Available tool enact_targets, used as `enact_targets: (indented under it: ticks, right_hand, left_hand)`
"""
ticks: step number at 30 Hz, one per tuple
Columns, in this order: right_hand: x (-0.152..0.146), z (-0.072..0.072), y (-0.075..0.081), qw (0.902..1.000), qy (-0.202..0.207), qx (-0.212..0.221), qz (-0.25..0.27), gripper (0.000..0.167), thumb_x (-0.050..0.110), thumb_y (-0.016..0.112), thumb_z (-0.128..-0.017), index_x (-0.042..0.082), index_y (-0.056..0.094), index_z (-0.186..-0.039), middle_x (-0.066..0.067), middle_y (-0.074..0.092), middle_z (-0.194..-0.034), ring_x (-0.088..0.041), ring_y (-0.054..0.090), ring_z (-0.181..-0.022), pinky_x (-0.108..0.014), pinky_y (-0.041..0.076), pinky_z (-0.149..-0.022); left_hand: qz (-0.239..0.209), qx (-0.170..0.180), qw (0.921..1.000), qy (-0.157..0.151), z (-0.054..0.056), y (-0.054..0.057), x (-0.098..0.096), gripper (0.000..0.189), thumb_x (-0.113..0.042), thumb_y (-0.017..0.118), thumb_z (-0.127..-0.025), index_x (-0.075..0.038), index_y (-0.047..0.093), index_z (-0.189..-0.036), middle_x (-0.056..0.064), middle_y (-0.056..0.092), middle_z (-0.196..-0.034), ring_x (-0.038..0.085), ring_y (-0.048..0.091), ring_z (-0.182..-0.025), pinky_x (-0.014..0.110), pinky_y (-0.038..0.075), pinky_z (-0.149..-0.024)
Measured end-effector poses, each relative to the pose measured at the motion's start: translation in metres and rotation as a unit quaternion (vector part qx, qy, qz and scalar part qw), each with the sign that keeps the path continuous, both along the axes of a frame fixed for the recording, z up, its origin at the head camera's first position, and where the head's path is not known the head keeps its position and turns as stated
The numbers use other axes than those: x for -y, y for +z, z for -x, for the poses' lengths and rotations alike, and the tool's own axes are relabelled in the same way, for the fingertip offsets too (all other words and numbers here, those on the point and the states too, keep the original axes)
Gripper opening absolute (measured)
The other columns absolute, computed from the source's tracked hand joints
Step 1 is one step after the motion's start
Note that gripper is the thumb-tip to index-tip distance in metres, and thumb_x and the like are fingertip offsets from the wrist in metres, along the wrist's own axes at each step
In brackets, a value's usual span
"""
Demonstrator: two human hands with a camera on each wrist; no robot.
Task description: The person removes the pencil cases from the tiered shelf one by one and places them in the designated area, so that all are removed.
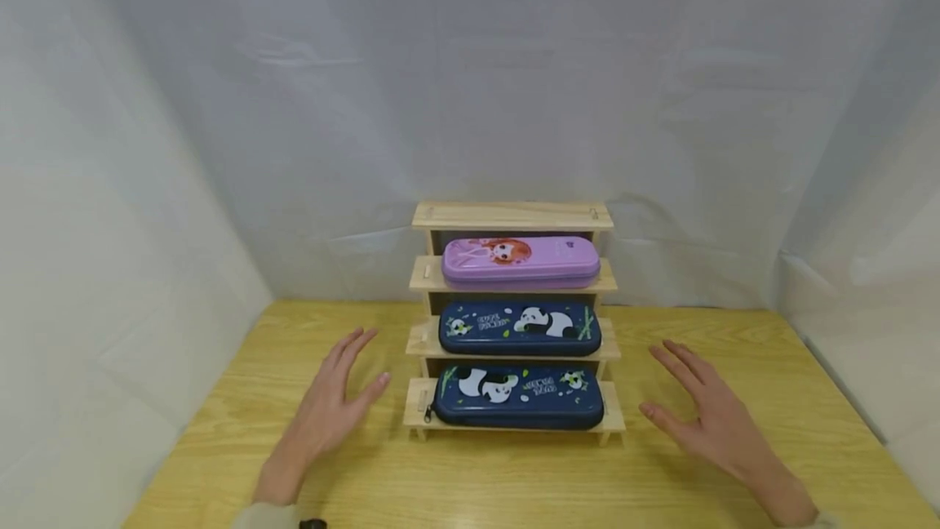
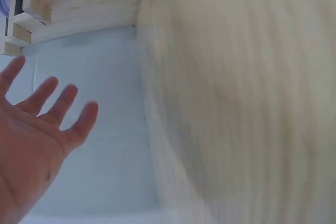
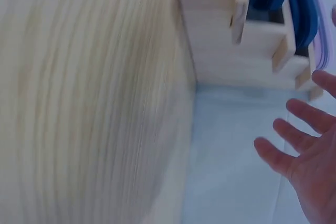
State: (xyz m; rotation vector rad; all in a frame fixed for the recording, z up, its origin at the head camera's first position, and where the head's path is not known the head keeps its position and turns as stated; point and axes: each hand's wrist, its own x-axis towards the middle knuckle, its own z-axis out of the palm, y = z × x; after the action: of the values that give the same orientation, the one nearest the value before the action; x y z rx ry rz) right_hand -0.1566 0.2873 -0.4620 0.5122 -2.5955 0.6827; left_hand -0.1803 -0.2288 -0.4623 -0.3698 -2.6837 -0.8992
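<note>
A stepped wooden rack (image 1: 512, 215) stands on the table between my two hands. On its lowest step lies a dark blue panda pencil case (image 1: 518, 398), its zipper pull at the left end. A second blue panda pencil case (image 1: 520, 328) rests one step up, and a purple pencil case (image 1: 521, 260) with a cartoon girl lies above that. My left hand (image 1: 330, 402) hovers left of the rack with fingers spread, holding nothing. To the right of the rack, my right hand (image 1: 708, 419) is likewise spread and apart from it.
The rack's top step bears nothing. Below everything is a yellow wood-grain table (image 1: 514, 480). Pale sheeting (image 1: 514, 88) hangs behind the rack and along both sides of the table.
</note>
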Motion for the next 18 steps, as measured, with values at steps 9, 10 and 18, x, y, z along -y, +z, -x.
enact_targets:
  ticks: [9,10,18]
  right_hand:
    - [0.03,0.0,0.0,0.9878,0.113,-0.04,0.099,0.071,0.006,0.087,-0.076,0.011,0.06,-0.141,-0.008,0.063,-0.137,0.004,0.051,-0.128,-0.018,0.052,-0.091]
    - [0.033,0.0,0.0,0.9871,0.117,-0.041,0.102,0.07,0.006,0.087,-0.075,0.011,0.061,-0.14,-0.007,0.064,-0.136,0.004,0.052,-0.126,-0.021,0.054,-0.089]
    - [0.049,-0.001,-0.002,0.9784,0.155,-0.051,0.127,0.065,0.005,0.089,-0.073,0.007,0.065,-0.134,-0.008,0.066,-0.129,-0.006,0.059,-0.119,-0.024,0.057,-0.085]
  left_hand:
    - [-0.187,0.02,0.9799,-0.066,0.024,0.005,-0.015,0.047,-0.024,0.063,-0.103,-0.015,0.052,-0.147,0.013,0.053,-0.15,0.039,0.057,-0.132,0.054,0.053,-0.101]
    - [-0.196,0.027,0.9778,-0.068,0.026,0.005,-0.017,0.046,-0.023,0.064,-0.103,-0.015,0.053,-0.146,0.013,0.054,-0.149,0.039,0.058,-0.131,0.052,0.054,-0.101]
    - [-0.255,0.078,0.9598,-0.087,0.044,0.003,-0.035,0.043,-0.023,0.067,-0.1,-0.012,0.056,-0.141,0.011,0.058,-0.145,0.036,0.06,-0.128,0.035,0.054,-0.101]
